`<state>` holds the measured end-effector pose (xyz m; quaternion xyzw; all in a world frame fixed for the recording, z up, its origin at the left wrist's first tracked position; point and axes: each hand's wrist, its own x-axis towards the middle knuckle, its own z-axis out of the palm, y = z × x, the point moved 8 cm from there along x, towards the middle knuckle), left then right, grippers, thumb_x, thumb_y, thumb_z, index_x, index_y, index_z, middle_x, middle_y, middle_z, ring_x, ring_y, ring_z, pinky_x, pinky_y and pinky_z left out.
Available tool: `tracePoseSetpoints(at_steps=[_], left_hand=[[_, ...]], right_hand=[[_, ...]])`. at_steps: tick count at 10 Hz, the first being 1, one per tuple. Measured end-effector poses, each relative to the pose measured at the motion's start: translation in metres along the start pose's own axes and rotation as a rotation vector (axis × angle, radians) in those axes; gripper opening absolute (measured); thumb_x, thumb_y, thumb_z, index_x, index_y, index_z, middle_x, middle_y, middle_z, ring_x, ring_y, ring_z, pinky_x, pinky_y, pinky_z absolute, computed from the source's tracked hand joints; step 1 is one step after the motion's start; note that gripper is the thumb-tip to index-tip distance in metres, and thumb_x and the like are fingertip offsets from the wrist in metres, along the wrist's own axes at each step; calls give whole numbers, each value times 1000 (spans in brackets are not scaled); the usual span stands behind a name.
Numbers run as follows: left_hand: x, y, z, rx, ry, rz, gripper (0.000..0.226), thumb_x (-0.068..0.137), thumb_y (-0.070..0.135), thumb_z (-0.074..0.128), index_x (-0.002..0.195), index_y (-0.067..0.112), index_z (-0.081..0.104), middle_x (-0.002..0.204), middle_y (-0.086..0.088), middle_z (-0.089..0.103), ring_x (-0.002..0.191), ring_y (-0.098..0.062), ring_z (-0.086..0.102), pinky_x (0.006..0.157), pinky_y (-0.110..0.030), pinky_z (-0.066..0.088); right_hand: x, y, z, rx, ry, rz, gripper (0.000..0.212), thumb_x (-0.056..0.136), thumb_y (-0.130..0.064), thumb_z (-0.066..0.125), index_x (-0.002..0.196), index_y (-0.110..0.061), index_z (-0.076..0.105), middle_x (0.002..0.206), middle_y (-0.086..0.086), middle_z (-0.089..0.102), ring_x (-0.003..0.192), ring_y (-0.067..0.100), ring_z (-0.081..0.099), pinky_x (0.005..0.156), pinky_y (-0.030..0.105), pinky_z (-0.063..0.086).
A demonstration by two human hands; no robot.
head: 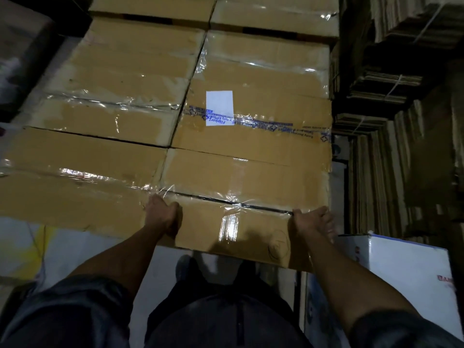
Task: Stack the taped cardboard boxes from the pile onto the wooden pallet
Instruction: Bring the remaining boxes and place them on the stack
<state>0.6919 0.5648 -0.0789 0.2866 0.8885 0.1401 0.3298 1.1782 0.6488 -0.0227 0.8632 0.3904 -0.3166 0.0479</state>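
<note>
Boxes (140, 79) cover nearly the whole view: a flat layer of brown cardboard, tops level with one another, edges touching, seams closed with clear glossy tape. No pallet wood is visible; whether this layer sits on the pallet cannot be told. Bundles of flattened cardboard (384, 84) stand along the right side.

Near box (241, 187), front right of the layer, juts out a little past its left neighbour (75, 177), toward the person. Judged stiff and fairly heavy: large, flaps flat, no sag. Tape strips look slick; bare cardboard should give better friction.

Box with white label (219, 108) and blue printed tape lies just behind the near box.

Left hand (164, 216) grips the near box's left side, fingers curled round the edge. Right hand (312, 222) grips the right front corner the same way. Holding both sides low, clear of the tape, seems the safest hold.
</note>
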Motion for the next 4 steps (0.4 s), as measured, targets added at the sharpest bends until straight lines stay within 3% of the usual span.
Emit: tracePoseSetpoints(at_steps=[2,3,4], left_hand=[[-42,23,-9,129,-113,110,57,77,43,58,103,-7,57,103,-26,60,93,-40,59,78,-43,51],[-57,29,-22,197,-135,237,48,81,39,57,102,-4,55,106,-22,56,99,-36,54,82,-39,45],[-72,33,-32,208,-151,367,41,82,36,55,102,1,52,106,-16,55,100,-34,52,84,-42,47]], right_hand=[[-45,-8,-1,-6,6,-59,76,97,-47,49,156,-11,19,166,12,6,152,30,6,122,47,6],[-78,-13,8,36,12,-122,68,94,-45,51,150,-10,34,158,10,29,143,33,29,117,47,25],[-109,-22,28,-6,19,-239,63,93,-44,53,145,-11,41,150,9,40,135,32,40,111,44,34]])
